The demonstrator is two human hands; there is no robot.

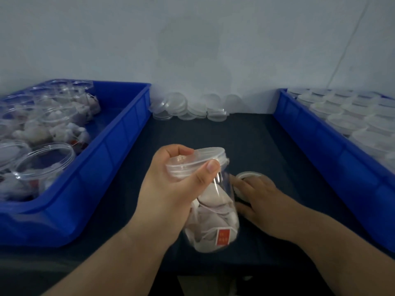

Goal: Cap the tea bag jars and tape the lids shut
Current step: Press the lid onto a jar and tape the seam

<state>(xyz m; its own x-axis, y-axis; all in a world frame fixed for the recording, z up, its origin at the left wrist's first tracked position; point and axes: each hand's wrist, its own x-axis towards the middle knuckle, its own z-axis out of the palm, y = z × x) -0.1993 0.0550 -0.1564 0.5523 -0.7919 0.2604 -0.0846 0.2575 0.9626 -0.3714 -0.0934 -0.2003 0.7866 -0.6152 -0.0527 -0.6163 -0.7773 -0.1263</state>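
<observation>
Half of the tape roll [250,175] is hidden under the right hand [260,197], which lies over it at 3 o'clock from the tea bag jar [213,221]; motion blur and the jar's wall keep me from telling whether those fingers clasp it or only rest there. The left hand [168,189] pinches the clear lid [198,159] between thumb and curled fingers, on the mouth of the tilted jar at the middle of the dark table [213,133]. Blue bins wall the lane: the left bin [119,142] at 9 o'clock holds open jars [44,159], cut off by the frame; the right bin [320,150] at 3 o'clock holds capped jars [346,122]. Loose lids [188,107] lean against the pale wall [192,50] at 12 o'clock, with bare tabletop between them and the hands.
</observation>
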